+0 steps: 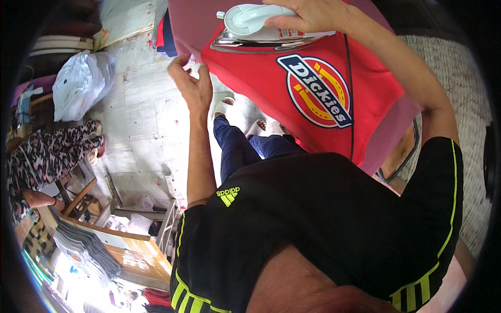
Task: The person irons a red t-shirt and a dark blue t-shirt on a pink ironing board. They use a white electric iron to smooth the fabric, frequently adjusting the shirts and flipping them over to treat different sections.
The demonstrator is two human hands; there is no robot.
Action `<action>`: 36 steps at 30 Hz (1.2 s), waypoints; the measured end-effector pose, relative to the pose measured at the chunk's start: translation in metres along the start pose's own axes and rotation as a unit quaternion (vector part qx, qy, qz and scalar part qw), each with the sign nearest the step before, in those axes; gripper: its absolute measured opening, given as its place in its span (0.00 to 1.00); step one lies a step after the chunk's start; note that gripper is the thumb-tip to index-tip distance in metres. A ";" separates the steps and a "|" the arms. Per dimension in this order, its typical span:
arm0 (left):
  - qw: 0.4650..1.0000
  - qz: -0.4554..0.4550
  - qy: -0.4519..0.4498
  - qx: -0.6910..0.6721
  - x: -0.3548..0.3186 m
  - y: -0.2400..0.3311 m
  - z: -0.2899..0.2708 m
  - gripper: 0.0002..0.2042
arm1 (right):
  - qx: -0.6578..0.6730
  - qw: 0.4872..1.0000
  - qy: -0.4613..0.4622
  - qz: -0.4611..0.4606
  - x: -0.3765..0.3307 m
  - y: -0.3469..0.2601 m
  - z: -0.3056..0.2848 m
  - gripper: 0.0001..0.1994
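I see one white and silver clothes iron (261, 26) with a shiny metal base. It sits on one red cloth shirt (308, 88) that has a big round blue, yellow and white badge. The shirt lies over one pink padded ironing board (389, 133), and the iron is at the shirt's top edge, near the far end of the board.

My right hand (308, 15) is on top of the iron. Its grip is closed round the iron's handle, fingers curled over it.

My left hand (190, 86) is at the left edge of the board, beside the red shirt. Its fingers are bent and pinched near a small bit of pale cloth at the shirt's corner. I cannot tell if the grip really has hold of it.

One thin black cord (350, 104) runs down across the shirt.

On the stone floor (141, 120) I count one white plastic bag (78, 86), stuffed full. One other person in flowery clothes (47, 156) sits at the left. One pile of folded grey clothes (86, 245) lies low on the left.
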State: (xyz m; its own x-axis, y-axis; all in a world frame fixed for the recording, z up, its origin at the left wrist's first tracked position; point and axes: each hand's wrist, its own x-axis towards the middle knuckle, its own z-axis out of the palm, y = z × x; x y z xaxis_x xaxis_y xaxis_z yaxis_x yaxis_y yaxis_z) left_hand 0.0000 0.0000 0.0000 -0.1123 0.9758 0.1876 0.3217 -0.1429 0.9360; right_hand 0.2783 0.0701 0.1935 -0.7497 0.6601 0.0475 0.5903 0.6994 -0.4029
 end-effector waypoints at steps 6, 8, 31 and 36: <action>0.967 -0.081 0.033 -0.239 -0.034 -0.057 0.019 0.21 | -0.006 0.997 -0.007 -0.081 0.031 -0.021 0.016 0.17; 0.967 -0.084 0.051 -0.235 -0.042 -0.056 0.003 0.21 | 0.018 0.996 -0.014 -0.092 0.043 -0.016 0.027 0.17; 0.567 0.387 -0.715 -0.129 -0.124 0.175 0.154 0.25 | 0.028 0.838 0.217 0.499 -0.225 -0.036 -0.070 0.17; 0.825 0.408 -0.386 0.072 -0.041 0.129 0.134 0.21 | 0.024 0.875 0.157 0.456 -0.218 -0.033 -0.029 0.12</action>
State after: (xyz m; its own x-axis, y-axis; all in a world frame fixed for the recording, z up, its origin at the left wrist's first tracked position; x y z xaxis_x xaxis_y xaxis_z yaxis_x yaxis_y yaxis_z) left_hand 0.1719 -0.0364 0.0730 0.8100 0.3882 0.4397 0.1098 -0.8367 0.5365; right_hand 0.4308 -0.0886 0.2225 0.1516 0.9861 -0.0679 0.8817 -0.1660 -0.4416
